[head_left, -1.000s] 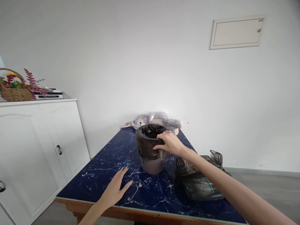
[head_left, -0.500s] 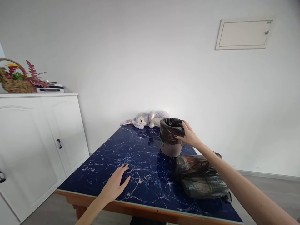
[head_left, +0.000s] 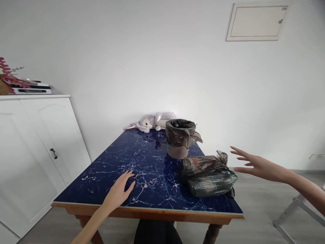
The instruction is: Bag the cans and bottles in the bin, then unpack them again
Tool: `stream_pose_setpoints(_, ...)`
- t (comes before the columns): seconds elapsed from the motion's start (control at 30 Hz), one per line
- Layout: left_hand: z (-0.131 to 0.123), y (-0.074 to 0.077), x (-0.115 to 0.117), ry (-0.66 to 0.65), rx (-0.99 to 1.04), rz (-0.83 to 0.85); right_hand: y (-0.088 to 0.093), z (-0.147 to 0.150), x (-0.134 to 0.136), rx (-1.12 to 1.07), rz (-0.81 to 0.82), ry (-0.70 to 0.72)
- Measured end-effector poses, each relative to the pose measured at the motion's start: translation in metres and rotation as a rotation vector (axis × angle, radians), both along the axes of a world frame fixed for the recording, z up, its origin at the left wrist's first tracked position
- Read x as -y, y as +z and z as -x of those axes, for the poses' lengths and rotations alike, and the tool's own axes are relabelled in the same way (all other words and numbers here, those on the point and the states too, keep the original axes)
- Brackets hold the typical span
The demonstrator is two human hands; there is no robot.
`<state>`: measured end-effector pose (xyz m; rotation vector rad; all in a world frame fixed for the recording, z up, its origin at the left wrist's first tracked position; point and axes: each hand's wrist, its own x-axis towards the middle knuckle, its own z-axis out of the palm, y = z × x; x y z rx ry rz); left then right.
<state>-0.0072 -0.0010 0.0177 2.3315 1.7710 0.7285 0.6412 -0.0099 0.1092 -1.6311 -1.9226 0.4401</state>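
Note:
My left hand (head_left: 118, 190) lies flat and open on the dark blue marbled table (head_left: 106, 173), near its front edge. My right hand (head_left: 256, 164) hovers open in the air to the right of the table, fingers spread, holding nothing. It is nearest the tied dark rubbish bag (head_left: 208, 176) lying on the table's right side. Behind that bag stands a small bin (head_left: 179, 142) lined with a dark bag, upright near the far right of the table.
A grey plush toy (head_left: 149, 121) lies at the table's far end against the white wall. A white cabinet (head_left: 33, 149) stands on the left with a flat device (head_left: 30, 88) and red leaves on top. A metal frame (head_left: 297, 210) shows on the floor at right.
My right hand slid the lined bin toward the far right of the table, then let go of it and drew back to the right, open. My left hand stayed flat on the table.

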Motion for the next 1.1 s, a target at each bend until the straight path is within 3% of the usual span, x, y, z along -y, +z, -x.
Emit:
stream_pose_setpoints(0.1,-0.003,0.003,0.0,0.018,-0.003,0.023,-0.032,-0.02,0.005,-0.144,0.089,-0.034)
stream_pose_setpoints(0.23,-0.003,0.005,0.001,0.024,-0.003,0.024,-0.06,-0.006,0.013,-0.332,0.278,0.038)
stream_pose_setpoints(0.4,0.001,0.002,0.0,-0.008,0.025,0.009,-0.067,0.059,0.027,-0.393,0.304,0.03)
stream_pose_setpoints(0.57,-0.012,0.012,0.002,0.029,0.21,-0.027,-0.058,0.143,0.042,-0.562,0.364,0.345)
stream_pose_setpoints(0.73,-0.049,0.042,0.035,0.053,0.353,-0.323,-0.052,0.185,0.046,-0.632,0.241,0.361)
stream_pose_setpoints(0.9,-0.102,0.071,0.063,-0.205,0.241,-0.379,-0.078,0.191,0.035,-0.577,0.193,0.259)
stream_pose_setpoints(1.0,-0.143,0.084,0.06,-0.411,0.09,-0.336,-0.095,0.208,0.026,-0.596,0.14,0.214)
stream_pose_setpoints(1.1,-0.18,0.093,0.044,-0.484,-0.036,-0.267,-0.097,0.236,0.02,-0.762,0.143,0.221)
